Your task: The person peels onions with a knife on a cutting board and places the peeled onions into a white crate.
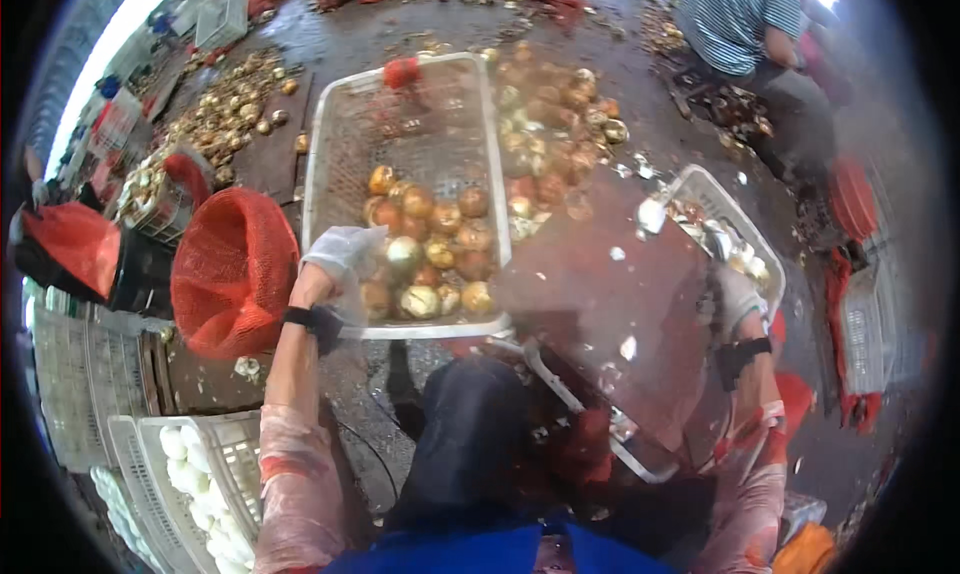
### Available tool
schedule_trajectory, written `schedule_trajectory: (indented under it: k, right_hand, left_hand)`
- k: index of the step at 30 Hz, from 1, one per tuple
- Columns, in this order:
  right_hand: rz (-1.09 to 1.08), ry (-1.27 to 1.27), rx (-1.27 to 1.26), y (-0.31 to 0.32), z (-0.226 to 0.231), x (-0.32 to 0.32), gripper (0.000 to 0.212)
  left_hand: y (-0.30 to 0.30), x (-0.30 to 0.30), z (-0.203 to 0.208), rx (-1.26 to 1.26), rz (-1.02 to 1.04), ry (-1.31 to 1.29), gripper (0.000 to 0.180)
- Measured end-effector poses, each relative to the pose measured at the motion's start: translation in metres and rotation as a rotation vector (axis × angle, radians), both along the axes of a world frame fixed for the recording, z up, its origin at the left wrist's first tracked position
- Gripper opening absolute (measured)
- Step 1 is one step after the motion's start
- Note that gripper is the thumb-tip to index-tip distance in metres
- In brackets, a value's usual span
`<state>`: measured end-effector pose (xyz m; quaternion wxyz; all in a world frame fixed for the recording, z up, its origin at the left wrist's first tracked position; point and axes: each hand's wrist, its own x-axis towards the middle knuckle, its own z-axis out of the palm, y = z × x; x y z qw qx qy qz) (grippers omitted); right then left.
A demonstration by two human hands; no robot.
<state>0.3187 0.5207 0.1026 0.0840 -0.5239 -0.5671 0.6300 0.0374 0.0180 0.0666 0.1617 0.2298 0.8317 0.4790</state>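
A large white plastic crate (497,164) stands in front of me, with brown and pale onions (440,249) gathered in its near half. My left hand (343,251), in a white glove, reaches over the crate's left rim beside the onions, its fingers stretched to the right. On the right, my gloved right hand (738,296) is at the near end of a smaller white crate (748,214) holding peeled white onions and scraps. Haze blurs its fingers, so their grip is unclear. Between the two crates lies a reddish-brown board (620,304) with scattered bits of white peel.
A red mesh-lined basket (235,274) stands left of the large crate. White crates of peeled onions (195,474) are at lower left. Loose onions (560,124) lie beyond the board. A person in a striped shirt (740,19) sits at far right. Metal tubing (550,374) is near my knees.
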Motion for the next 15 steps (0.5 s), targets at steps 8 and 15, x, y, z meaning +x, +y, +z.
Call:
schedule_trajectory:
  k: [8, 15]
  right_hand:
    - [0.202, 0.261, 0.119, -0.042, -0.038, -0.014, 0.044]
    - [0.059, 0.27, -0.213, -0.043, -0.03, -0.025, 0.05]
  left_hand:
    - [0.029, -0.094, -0.048, 0.004, 0.195, -0.184, 0.013]
    - [0.023, -0.142, -0.125, -0.49, -0.042, -0.066, 0.018]
